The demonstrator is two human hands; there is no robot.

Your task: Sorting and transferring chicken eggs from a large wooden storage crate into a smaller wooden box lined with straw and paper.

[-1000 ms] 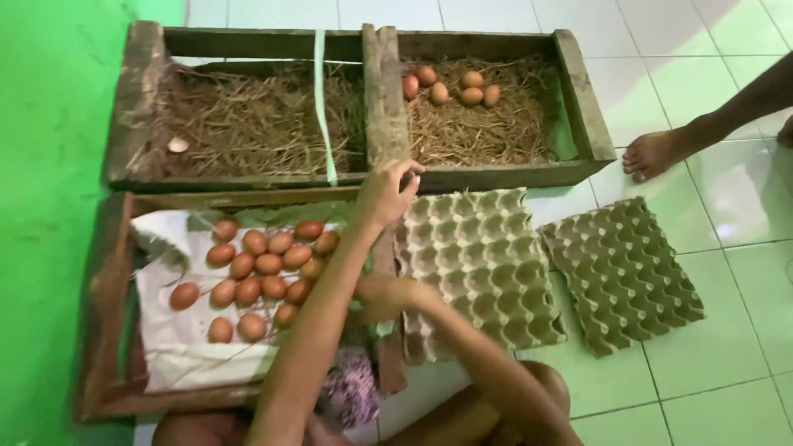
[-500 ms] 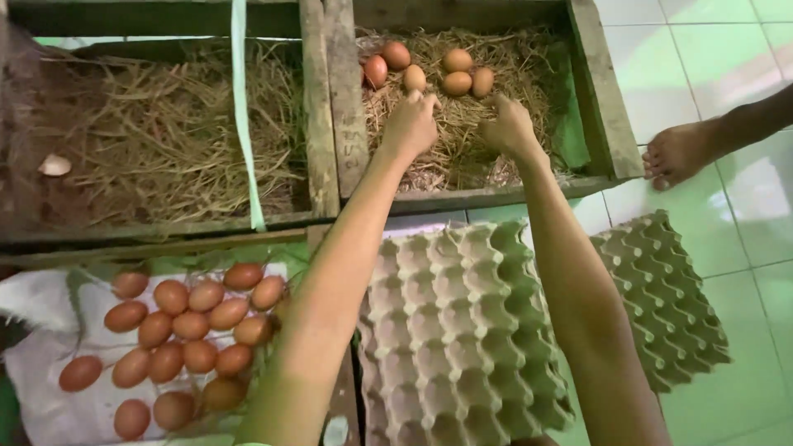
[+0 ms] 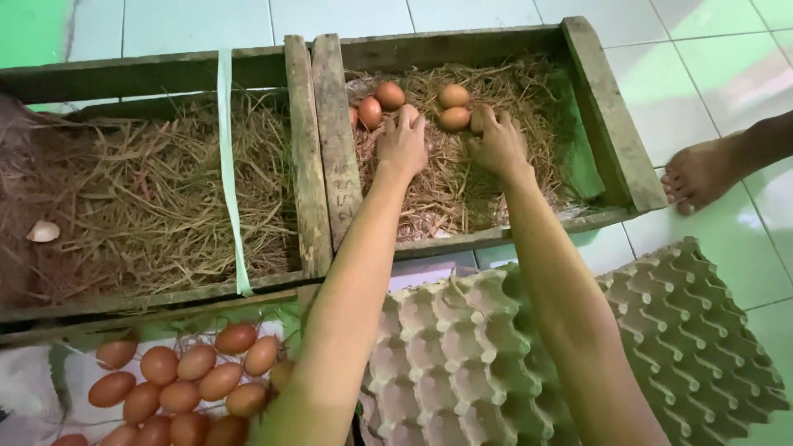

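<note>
My left hand [image 3: 402, 142] lies on the straw of the right wooden crate [image 3: 613, 124], fingers loosely curved and empty, its tips just below two brown eggs [image 3: 388, 96]. My right hand [image 3: 498, 144] is beside it, fingers curled over a brown egg [image 3: 477, 120] that is mostly hidden. Two more brown eggs [image 3: 453, 107] sit right next to that hand's fingertips. Both forearms reach over the empty grey egg tray [image 3: 462, 363].
The left straw-filled crate [image 3: 165, 206] holds one pale egg [image 3: 43, 231] and has a green strap [image 3: 227, 165] across it. Several brown eggs [image 3: 190, 380] lie on white cloth at lower left. A second tray [image 3: 702, 330] lies at right. Another person's foot [image 3: 702, 173] stands on the tiles.
Both hands have gone deeper into the right crate and reached the eggs. The right hand has closed over one egg. The view has shifted closer.
</note>
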